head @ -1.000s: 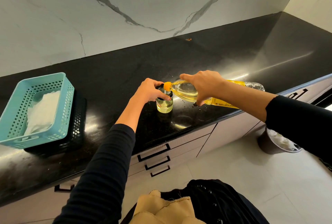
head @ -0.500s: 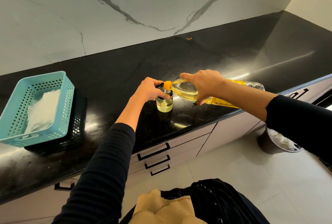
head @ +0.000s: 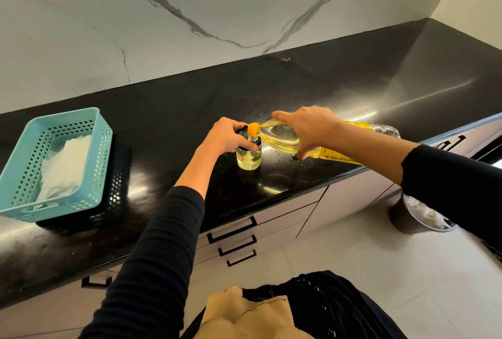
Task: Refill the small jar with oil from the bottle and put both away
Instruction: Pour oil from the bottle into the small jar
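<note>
A small glass jar (head: 248, 159) stands upright on the black countertop (head: 353, 88), holding pale yellow oil in its lower part. My left hand (head: 226, 136) grips the jar around its dark rim. A clear plastic oil bottle (head: 279, 136) with an orange neck lies nearly horizontal above the counter, its mouth over the jar's opening. My right hand (head: 307, 126) grips the bottle near its shoulder. A thin stream of oil runs from the neck into the jar.
A teal perforated basket (head: 89, 167) with white cloth inside sits on a black basket at the left. Oil droplets dot the counter by the bottle. Drawers with black handles (head: 233, 232) lie below the front edge. A waste bin (head: 418, 216) stands on the floor at the right.
Both hands have held almost the same pose. The oil level in the jar looks slightly higher.
</note>
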